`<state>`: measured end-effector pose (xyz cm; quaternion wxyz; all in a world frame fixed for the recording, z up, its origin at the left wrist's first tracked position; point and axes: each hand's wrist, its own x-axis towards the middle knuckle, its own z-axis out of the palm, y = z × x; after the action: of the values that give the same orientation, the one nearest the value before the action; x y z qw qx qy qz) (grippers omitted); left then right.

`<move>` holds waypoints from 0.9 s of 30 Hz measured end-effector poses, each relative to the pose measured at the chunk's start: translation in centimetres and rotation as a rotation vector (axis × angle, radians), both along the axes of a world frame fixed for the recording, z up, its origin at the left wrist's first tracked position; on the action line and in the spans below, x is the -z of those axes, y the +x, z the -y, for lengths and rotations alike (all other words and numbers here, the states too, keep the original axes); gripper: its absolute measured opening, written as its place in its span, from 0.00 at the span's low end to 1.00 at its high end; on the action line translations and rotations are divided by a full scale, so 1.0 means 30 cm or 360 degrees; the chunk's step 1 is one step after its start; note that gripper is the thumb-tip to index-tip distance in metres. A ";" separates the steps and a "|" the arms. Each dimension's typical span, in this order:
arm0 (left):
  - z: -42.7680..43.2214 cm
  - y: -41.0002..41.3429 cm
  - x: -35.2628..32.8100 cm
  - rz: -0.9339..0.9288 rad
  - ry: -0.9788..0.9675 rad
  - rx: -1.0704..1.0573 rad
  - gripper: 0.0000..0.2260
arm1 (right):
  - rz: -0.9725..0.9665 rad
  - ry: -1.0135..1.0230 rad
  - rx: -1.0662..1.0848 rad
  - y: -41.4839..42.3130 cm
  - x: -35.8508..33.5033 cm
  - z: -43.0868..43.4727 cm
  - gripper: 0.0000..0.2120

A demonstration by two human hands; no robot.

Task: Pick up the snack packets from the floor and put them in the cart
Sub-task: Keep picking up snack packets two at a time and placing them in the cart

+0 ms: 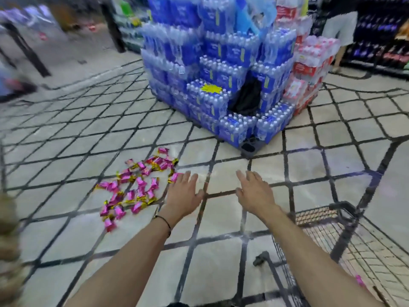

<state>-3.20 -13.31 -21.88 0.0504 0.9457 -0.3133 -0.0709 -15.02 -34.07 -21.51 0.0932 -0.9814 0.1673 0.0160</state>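
Several pink and gold snack packets (135, 185) lie scattered on the tiled floor, left of centre. My left hand (183, 193) is stretched out flat, fingers straight, just right of the pile and holding nothing. My right hand (254, 191) is also extended with straight fingers, empty, above bare tiles. The dark wire cart (345, 220) stands at the lower right, beside my right forearm; one pink packet (359, 280) shows inside it.
A big stack of blue shrink-wrapped water bottle packs (221, 69) rises ahead, with red and white packs (309, 67) on its right. A person (340, 27) stands by dark shelves at the far right. Black shelf legs (24, 47) are at the left.
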 end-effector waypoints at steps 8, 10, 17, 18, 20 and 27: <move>-0.715 0.281 0.022 -0.0047 -0.0037 -0.0615 0.28 | -0.0074 -0.0047 -0.0465 0.499 -0.005 -0.556 0.28; -0.863 0.324 0.030 -0.0029 -0.0017 -0.0705 0.27 | -0.0063 -0.0045 -0.0546 0.597 -0.007 -0.673 0.28; -1.237 0.458 0.061 -0.0088 0.0032 -0.0965 0.26 | -0.0145 -0.0046 -0.0771 0.863 0.034 -1.022 0.28; -1.262 0.479 0.069 -0.0106 0.0033 -0.0987 0.27 | -0.0178 -0.0049 -0.0794 0.889 0.045 -1.053 0.28; -1.288 0.527 0.090 -0.0132 0.0040 -0.1005 0.27 | -0.0236 -0.0027 -0.0847 0.947 0.068 -1.092 0.28; -1.243 0.749 0.195 -0.0188 0.0142 -0.1022 0.30 | -0.0341 0.0001 -0.0890 1.225 0.188 -1.080 0.28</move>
<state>19.27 23.98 -27.73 0.0468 0.9917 0.0076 -0.1199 21.74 -1.66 -27.15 0.0673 -0.9821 -0.1005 0.1446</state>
